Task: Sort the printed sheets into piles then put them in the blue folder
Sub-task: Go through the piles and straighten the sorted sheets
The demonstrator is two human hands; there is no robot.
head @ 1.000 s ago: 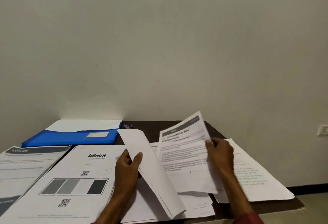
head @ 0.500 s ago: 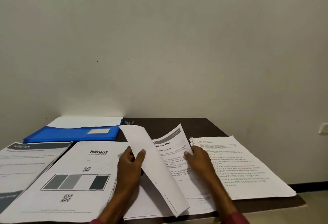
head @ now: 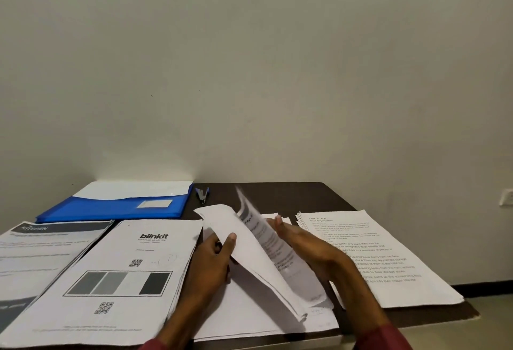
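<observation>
Two hands (head: pixel 211 261) (head: pixel 308 247), two sheets (head: pixel 244 255) (head: pixel 270 247), maybe four piles (head: pixel 119 266)

The left hand (head: pixel 213 261) and right hand (head: pixel 308 247) are bare. Dark red cloth shows at the bottom edge: left sleeve (head: pixel 155 345) bottom centre, right sleeve (head: pixel 384 339) bottom right.

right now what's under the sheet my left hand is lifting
More white sheets lie flat on the table. The lifted sheet and left hand cover most of them, so their print is hidden.

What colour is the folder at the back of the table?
Blue, with a pale label; the folder shows best in the head view.
</observation>
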